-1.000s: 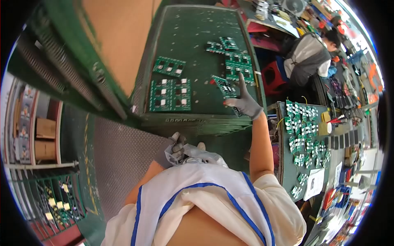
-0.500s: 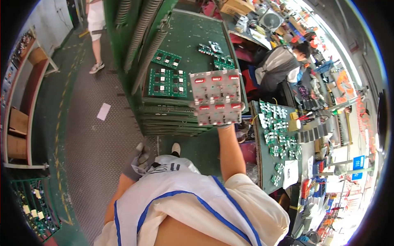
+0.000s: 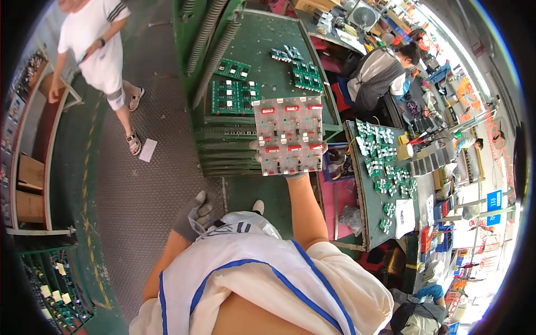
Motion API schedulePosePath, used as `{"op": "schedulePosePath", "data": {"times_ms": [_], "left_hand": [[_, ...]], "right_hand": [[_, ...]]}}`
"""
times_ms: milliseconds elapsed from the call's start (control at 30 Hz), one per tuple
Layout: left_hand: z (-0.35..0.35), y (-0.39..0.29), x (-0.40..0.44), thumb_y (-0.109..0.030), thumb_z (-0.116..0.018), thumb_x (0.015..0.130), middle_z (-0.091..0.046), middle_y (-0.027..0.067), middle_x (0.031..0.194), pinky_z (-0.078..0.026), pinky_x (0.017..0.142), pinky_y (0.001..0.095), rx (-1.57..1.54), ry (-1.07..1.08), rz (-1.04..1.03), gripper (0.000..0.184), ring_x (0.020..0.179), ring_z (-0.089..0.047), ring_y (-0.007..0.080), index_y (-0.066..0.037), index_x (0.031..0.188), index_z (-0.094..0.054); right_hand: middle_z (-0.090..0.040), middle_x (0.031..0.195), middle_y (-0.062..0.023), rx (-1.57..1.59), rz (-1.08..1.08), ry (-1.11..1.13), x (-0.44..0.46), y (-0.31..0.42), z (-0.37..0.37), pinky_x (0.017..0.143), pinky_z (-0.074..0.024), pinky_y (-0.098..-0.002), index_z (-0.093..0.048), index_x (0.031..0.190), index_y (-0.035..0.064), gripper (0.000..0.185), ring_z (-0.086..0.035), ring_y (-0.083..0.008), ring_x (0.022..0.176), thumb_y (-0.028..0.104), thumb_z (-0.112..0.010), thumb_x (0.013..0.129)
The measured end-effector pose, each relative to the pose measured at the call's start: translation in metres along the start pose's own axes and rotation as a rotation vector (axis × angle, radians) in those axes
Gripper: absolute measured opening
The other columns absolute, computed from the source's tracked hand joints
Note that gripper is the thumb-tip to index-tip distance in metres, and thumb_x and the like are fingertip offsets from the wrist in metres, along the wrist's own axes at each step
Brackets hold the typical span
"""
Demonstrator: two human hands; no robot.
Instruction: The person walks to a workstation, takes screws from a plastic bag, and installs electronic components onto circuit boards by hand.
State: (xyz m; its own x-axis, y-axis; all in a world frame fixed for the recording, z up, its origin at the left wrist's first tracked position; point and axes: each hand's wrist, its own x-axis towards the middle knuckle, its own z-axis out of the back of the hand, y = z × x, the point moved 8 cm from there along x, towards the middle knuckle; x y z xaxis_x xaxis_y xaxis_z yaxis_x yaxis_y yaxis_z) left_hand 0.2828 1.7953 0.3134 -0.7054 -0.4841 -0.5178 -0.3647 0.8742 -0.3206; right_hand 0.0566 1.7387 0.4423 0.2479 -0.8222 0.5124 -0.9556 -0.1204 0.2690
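My right hand, in a grey glove, holds a square greyish panel from beneath. Rows of red and white parts and small dark parts cover its face, and most of my fingers are hidden behind it. Down by my waist, my left hand also wears a grey glove; its fingers are loosely bent, the thumb apart, with nothing visible in them. Beyond the panel, green circuit boards with white and black parts lie on the green table. More boards rest at its right side.
Large springs on a green frame stand at the table's left. To the right, a bench carries many small boards. A person walks in the left aisle near a paper on the floor. Another person sits at the right.
The walking person has come nearer and further into view. My view has shifted, so the table sits slightly further right. The panel stays in my right hand, now slightly further left in view.
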Motion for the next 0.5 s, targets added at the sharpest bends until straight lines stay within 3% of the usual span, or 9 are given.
{"op": "schedulePosePath", "data": {"times_ms": [100, 167, 300, 367, 467, 500], "left_hand": [[-0.028, 0.005, 0.018, -0.031, -0.05, 0.096, -0.041, -0.0043, 0.062, -0.028, 0.037, 0.0216, 0.056, -0.016, 0.009, 0.027, 0.044, -0.034, 0.006, -0.007, 0.106, -0.055], [-0.058, -0.004, 0.028, -0.027, -0.051, 0.096, -0.046, -0.0036, 0.067, -0.031, 0.038, 0.0204, 0.261, -0.161, -0.103, 0.029, 0.045, -0.038, 0.0056, -0.004, 0.114, -0.053], [-0.097, -0.007, 0.066, -0.024, -0.052, 0.096, -0.048, -0.0026, 0.068, -0.033, 0.039, 0.0197, 0.27, -0.156, -0.122, 0.032, 0.046, -0.04, 0.0057, -0.003, 0.119, -0.051], [-0.129, -0.005, 0.087, -0.023, -0.054, 0.095, -0.046, -0.0027, 0.066, -0.033, 0.04, 0.0194, 0.191, 0.122, -0.128, 0.03, 0.047, -0.04, 0.0052, -0.003, 0.118, -0.052], [-0.154, 0.004, 0.122, -0.028, -0.056, 0.094, -0.042, -0.0045, 0.063, -0.03, 0.039, 0.0182, 0.188, 0.149, -0.137, 0.031, 0.047, -0.036, 0.0039, -0.004, 0.114, -0.053], [-0.159, 0.002, 0.128, -0.031, -0.058, 0.092, -0.04, -0.0056, 0.063, -0.027, 0.037, 0.0171, 0.158, 0.148, -0.162, 0.035, 0.045, -0.033, 0.0034, -0.004, 0.114, -0.052]], "right_hand": [[-0.034, 0.143, -0.0206, -0.051, -0.011, -0.025, -0.008, 0.017, 0.004, 0.094, -0.0438, -0.0544, -0.022, 0.148, 0.0141, 0.112, -0.04, -0.0481, 0.122, 0.059, -0.076, 0.061], [-0.033, 0.144, -0.0193, -0.128, -0.037, -0.037, -0.014, 0.033, 0.007, 0.097, -0.04, -0.0551, -0.03, 0.145, 0.0147, 0.107, -0.034, -0.0483, 0.126, 0.067, -0.072, 0.062], [-0.031, 0.145, -0.02, -0.146, -0.048, 0.019, -0.026, 0.067, 0.002, 0.098, -0.0384, -0.0565, -0.028, 0.146, 0.014, 0.108, -0.031, -0.0483, 0.129, 0.07, -0.069, 0.063], [-0.028, 0.147, -0.0191, -0.095, -0.042, 0.042, -0.039, 0.08, 0.004, 0.1, -0.037, -0.0572, -0.026, 0.147, 0.0152, 0.108, -0.027, -0.0481, 0.132, 0.069, -0.068, 0.064], [-0.012, 0.154, -0.0155, 0.033, 0.026, -0.087, -0.069, 0.102, 0.02, 0.103, -0.0251, -0.0685, -0.019, 0.149, 0.0179, 0.106, -0.022, -0.0542, 0.132, 0.063, -0.068, 0.067], [-0.016, 0.154, -0.0155, 0.0, 0.019, -0.236, -0.089, 0.112, 0.04, 0.102, -0.0246, -0.0699, -0.019, 0.149, 0.0189, 0.101, -0.024, -0.0527, 0.132, 0.06, -0.066, 0.07]]}}
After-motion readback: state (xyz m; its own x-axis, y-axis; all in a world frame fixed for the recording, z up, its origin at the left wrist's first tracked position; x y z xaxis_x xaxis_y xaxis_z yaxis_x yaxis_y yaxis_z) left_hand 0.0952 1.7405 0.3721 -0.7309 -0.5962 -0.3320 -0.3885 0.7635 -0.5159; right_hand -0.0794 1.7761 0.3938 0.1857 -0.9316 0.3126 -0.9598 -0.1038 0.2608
